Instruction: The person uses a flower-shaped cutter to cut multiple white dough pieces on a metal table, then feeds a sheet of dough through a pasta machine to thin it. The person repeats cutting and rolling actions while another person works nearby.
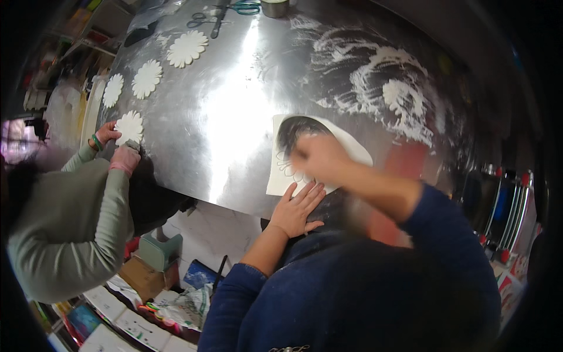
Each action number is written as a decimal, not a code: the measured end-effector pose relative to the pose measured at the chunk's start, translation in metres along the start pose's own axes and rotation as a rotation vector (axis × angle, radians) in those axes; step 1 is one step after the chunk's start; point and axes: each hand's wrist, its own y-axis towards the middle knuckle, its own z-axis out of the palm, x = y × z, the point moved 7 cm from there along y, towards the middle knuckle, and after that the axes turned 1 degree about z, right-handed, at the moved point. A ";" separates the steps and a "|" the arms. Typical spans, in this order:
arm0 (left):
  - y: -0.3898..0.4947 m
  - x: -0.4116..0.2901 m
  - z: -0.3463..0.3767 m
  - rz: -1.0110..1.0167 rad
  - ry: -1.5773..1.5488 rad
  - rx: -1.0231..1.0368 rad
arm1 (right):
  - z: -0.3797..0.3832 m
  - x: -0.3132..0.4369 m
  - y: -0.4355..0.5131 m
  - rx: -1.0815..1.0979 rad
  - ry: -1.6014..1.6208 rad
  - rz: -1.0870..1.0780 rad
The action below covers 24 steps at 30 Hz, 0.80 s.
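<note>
A rolled white sheet, apparently dough or paste [278,181], lies near the front edge of the metal table. Its upper part has a large cut-out with the dark tabletop showing through. Below that opening, a petal-edged outline [285,166] marks the sheet. My left hand [297,211] rests palm down at the sheet's lower edge, fingers spread, fingertips on the white surface. Over the outline, my right hand [319,156] is curled and blurred, and it hides part of the sheet. Whether it grips something small cannot be made out.
White flower-shaped pieces [188,49] lie at the table's [176,154] far left. A co-worker's gloved hands [125,158] hold another flower piece [129,125]. White powder [369,75] is smeared at right. Scissors [244,7] and a metal container [275,9] sit at the back.
</note>
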 end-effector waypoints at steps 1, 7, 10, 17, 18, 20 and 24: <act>0.001 0.001 0.002 -0.001 -0.027 0.029 | -0.040 -0.008 0.003 -0.035 0.195 0.104; 0.002 -0.002 -0.005 0.008 -0.028 0.027 | -0.305 -0.038 -0.017 -0.167 0.741 0.081; 0.000 -0.005 -0.010 -0.041 -0.112 -0.035 | -0.309 -0.070 -0.048 -0.274 0.398 0.053; -0.009 0.070 -0.040 -0.655 -0.335 -0.616 | -0.128 -0.140 -0.160 -0.361 -0.168 -0.002; -0.007 0.088 -0.040 -0.751 -0.474 -0.643 | -0.098 -0.147 -0.177 -0.348 -0.169 0.031; 0.001 0.119 -0.038 -0.904 -0.878 -0.692 | -0.043 -0.169 -0.207 -0.253 -0.056 0.223; 0.025 0.148 -0.048 -1.089 -1.055 -0.453 | -0.009 -0.174 -0.239 -0.412 -0.099 0.314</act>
